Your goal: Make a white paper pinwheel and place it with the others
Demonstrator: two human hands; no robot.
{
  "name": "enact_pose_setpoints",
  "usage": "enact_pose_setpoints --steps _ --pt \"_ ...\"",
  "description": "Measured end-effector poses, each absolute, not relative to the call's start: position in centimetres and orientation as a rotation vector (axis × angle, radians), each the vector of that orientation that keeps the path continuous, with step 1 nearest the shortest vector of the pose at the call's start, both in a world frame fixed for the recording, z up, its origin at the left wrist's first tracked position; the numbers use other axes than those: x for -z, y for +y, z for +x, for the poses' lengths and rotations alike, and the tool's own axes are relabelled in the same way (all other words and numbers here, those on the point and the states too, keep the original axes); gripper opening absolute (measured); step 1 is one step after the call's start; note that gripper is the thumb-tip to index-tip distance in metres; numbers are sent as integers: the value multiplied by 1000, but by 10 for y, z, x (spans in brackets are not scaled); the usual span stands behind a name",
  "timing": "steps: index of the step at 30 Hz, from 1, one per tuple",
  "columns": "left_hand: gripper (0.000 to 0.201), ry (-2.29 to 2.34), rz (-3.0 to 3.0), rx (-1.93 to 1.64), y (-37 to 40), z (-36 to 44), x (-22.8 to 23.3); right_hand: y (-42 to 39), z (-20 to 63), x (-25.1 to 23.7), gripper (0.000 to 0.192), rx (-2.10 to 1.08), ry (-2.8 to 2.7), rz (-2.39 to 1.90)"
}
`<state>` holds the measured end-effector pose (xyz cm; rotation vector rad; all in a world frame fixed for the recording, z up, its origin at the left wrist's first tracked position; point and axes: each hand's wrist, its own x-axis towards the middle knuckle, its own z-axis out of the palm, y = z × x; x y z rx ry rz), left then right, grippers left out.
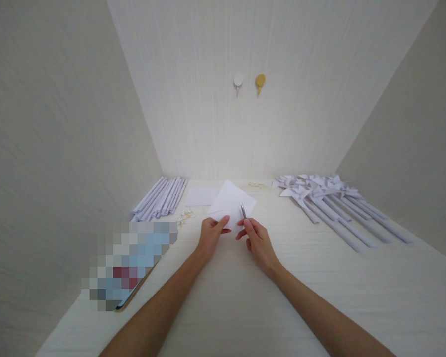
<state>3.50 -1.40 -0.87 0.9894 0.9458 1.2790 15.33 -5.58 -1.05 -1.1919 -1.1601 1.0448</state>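
Note:
A white square paper sheet (231, 201) lies tilted like a diamond at the middle of the desk. My left hand (210, 236) pinches its near corner between thumb and fingers. My right hand (258, 241) is closed on small metal scissors (243, 211), whose blades point up and rest against the sheet's near right edge. A second white sheet (200, 196) lies flat just behind and to the left.
A bundle of rolled white paper sticks (160, 198) lies at the back left, with small paper scraps (185, 215) beside it. Several finished paper pinwheels on sticks (330, 198) lie at the right. A blurred flat object (128, 265) sits at the left. Two wall hooks (249, 81) hang above.

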Motion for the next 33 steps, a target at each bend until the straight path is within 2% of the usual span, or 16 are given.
enact_pose_setpoints --steps 5,10,20,25,33 --pt "26 819 845 -1248 -15 33 6 -54 152 10 41 -1179 -1061 -1087" --pt "26 702 783 -1194 -16 32 2 -55 151 11 39 -1185 -1045 -1017" --pt "26 955 955 -1339 -13 34 10 -57 151 11 40 -1058 -1081 -1102" --pt "31 953 856 -1501 -11 32 7 -61 145 9 38 -1216 -1117 -1133" --pt "27 900 843 -1451 -13 34 11 -65 139 6 37 -1480 -1117 -1016"
